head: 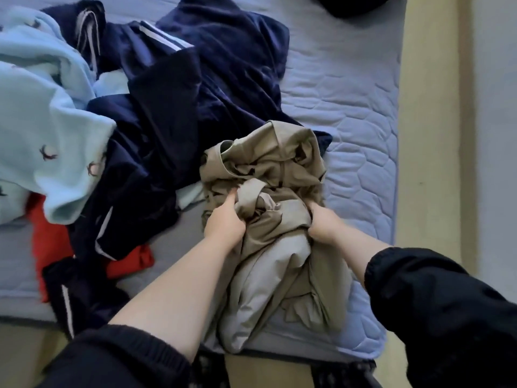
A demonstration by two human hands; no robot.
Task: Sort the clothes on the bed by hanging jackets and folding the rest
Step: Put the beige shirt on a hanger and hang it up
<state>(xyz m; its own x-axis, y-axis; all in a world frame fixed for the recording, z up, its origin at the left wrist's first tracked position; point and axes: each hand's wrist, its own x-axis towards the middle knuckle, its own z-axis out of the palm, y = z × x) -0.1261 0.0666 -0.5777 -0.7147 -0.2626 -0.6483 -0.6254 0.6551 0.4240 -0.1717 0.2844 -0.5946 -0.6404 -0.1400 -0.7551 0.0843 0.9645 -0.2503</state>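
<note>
Both hands are clamped on the khaki garment [268, 169]: left hand [223, 222] and right hand [324, 222] each bunch a fistful of its cloth, a little apart. It lies crumpled at the bed's [349, 107] near edge, towards the right side. Thin, limp and probably light, it should sag rather than hold shape; shoulders or a waistband, once found, look the better hold. No brand, label or writing is legible.
</note>
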